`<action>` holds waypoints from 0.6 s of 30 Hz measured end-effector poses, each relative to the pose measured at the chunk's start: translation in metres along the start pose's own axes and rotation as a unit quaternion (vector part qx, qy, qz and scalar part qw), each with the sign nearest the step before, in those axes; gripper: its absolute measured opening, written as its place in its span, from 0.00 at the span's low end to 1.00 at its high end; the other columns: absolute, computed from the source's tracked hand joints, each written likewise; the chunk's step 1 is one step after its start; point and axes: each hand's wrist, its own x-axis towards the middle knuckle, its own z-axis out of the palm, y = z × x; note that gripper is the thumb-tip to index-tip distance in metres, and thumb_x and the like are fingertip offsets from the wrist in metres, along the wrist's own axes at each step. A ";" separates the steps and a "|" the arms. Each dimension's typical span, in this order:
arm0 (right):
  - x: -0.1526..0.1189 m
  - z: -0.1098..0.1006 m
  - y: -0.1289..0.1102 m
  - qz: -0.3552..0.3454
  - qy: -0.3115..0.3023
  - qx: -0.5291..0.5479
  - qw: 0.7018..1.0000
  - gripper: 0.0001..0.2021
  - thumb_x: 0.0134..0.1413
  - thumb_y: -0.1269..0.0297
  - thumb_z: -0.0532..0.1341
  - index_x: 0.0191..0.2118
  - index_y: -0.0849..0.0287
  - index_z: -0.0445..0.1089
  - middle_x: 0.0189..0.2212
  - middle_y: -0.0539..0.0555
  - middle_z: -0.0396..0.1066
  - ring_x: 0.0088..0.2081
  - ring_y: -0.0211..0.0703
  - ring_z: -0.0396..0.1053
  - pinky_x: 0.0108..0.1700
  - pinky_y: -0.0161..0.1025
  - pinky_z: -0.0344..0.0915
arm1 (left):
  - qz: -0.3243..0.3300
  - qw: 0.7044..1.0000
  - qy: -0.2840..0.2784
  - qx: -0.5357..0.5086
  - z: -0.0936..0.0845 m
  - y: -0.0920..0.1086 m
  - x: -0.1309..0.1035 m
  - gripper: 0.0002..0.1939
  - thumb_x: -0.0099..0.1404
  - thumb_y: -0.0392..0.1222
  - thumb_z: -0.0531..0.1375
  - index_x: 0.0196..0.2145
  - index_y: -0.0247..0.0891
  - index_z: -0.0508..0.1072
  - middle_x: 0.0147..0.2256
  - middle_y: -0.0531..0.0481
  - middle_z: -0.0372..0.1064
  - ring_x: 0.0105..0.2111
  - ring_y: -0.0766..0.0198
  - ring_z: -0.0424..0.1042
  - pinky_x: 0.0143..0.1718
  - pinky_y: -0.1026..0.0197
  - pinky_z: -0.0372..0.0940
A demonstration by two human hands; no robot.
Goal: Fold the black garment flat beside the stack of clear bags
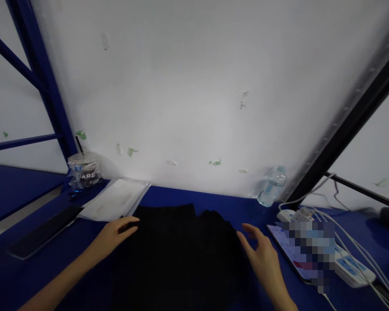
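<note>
A black folded cloth (pixel 181 250) lies on the blue table (pixel 214 203) in front of me. My left hand (pixel 115 233) rests at the cloth's left edge, fingers together and pointing right, touching the fabric. My right hand (pixel 261 255) hovers at the cloth's right edge with fingers spread and nothing in it.
A stack of white papers (pixel 116 198) and a clear plastic cup with a straw (pixel 84 170) sit at the back left, a dark tablet (pixel 42 235) nearer left. A water bottle (pixel 272 185), a phone (pixel 298 250) and a power strip with white cables (pixel 350 263) lie right.
</note>
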 end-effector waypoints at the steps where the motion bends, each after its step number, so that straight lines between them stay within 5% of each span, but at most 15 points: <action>1: 0.001 0.003 -0.005 -0.039 -0.008 -0.005 0.999 0.21 0.52 0.48 0.57 0.46 0.57 0.69 0.42 0.58 0.73 0.45 0.52 0.68 0.47 0.48 0.63 | 0.008 1.000 0.016 0.007 0.003 -0.001 -0.001 0.15 0.60 0.52 0.57 0.41 0.45 0.75 0.39 0.51 0.73 0.41 0.55 0.72 0.44 0.58 0.65; 5: 0.014 0.016 -0.025 -0.137 -0.073 -0.008 0.988 0.18 0.54 0.51 0.58 0.46 0.56 0.71 0.40 0.56 0.73 0.44 0.51 0.66 0.49 0.48 0.61 | 0.046 0.996 0.065 0.048 0.007 0.003 0.000 0.13 0.60 0.52 0.56 0.36 0.46 0.77 0.49 0.50 0.70 0.48 0.53 0.70 0.51 0.53 0.62; 8: 0.020 0.020 -0.030 -0.136 -0.107 0.007 0.985 0.13 0.52 0.52 0.59 0.35 0.55 0.74 0.29 0.54 0.72 0.37 0.50 0.66 0.44 0.47 0.63 | 0.064 0.993 0.081 0.054 0.002 0.012 -0.005 0.14 0.62 0.52 0.55 0.38 0.48 0.77 0.50 0.52 0.70 0.50 0.53 0.69 0.55 0.51 0.61; 11: 0.012 0.007 -0.030 -0.143 -0.095 0.037 0.985 0.12 0.55 0.53 0.57 0.33 0.54 0.73 0.30 0.54 0.71 0.37 0.48 0.66 0.43 0.46 0.63 | 0.095 0.991 0.088 0.038 -0.006 0.019 -0.029 0.12 0.63 0.51 0.55 0.40 0.50 0.75 0.49 0.55 0.71 0.50 0.55 0.69 0.55 0.52 0.61; 18: -0.052 -0.029 0.003 -0.197 -0.131 -0.016 0.972 0.07 0.58 0.62 0.56 0.39 0.49 0.71 0.38 0.51 0.73 0.46 0.47 0.66 0.50 0.45 0.63 | 0.283 0.954 -0.036 0.092 0.005 -0.004 -0.111 0.19 0.61 0.38 0.56 0.46 0.61 0.72 0.46 0.59 0.74 0.48 0.56 0.72 0.47 0.54 0.71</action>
